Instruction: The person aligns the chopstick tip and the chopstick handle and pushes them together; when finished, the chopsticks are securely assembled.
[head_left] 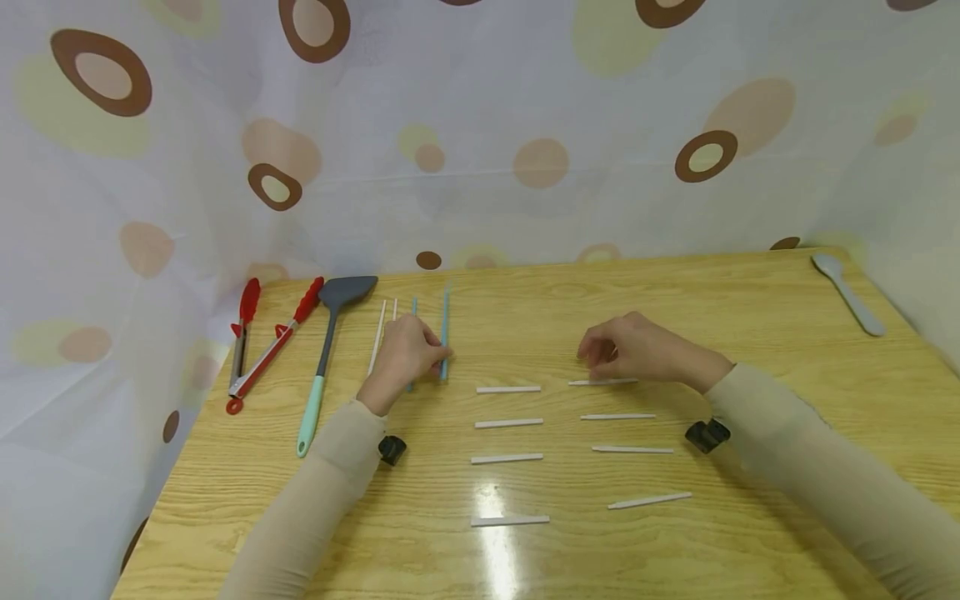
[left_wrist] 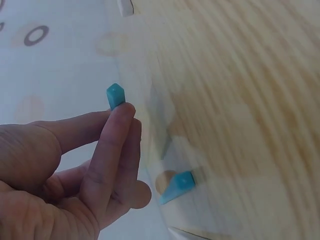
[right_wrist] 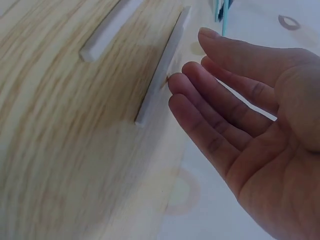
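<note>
My left hand (head_left: 405, 354) pinches a light-blue chopstick (head_left: 446, 321) between thumb and fingertips; its squared end (left_wrist: 116, 95) sticks up past the fingers in the left wrist view. A second light-blue chopstick (left_wrist: 182, 182) lies on the table beside that hand, partly hidden by it in the head view. Just left of it are two thin white chopsticks, one of them (head_left: 378, 333) more exposed. My right hand (head_left: 637, 348), fingers loosely bent and holding nothing, hovers by the top white stick (head_left: 611, 382) of the right column. The right wrist view shows that stick (right_wrist: 162, 70) near the fingertips.
Several white sticks lie crosswise in two columns, the left one starting with a stick (head_left: 508, 389) nearest the wall. Red-tipped tongs (head_left: 258, 362) and a spatula (head_left: 328, 346) with mint handle lie at left. A grey spoon (head_left: 851, 296) is at far right. Patterned cloth (head_left: 480, 108) backs the table.
</note>
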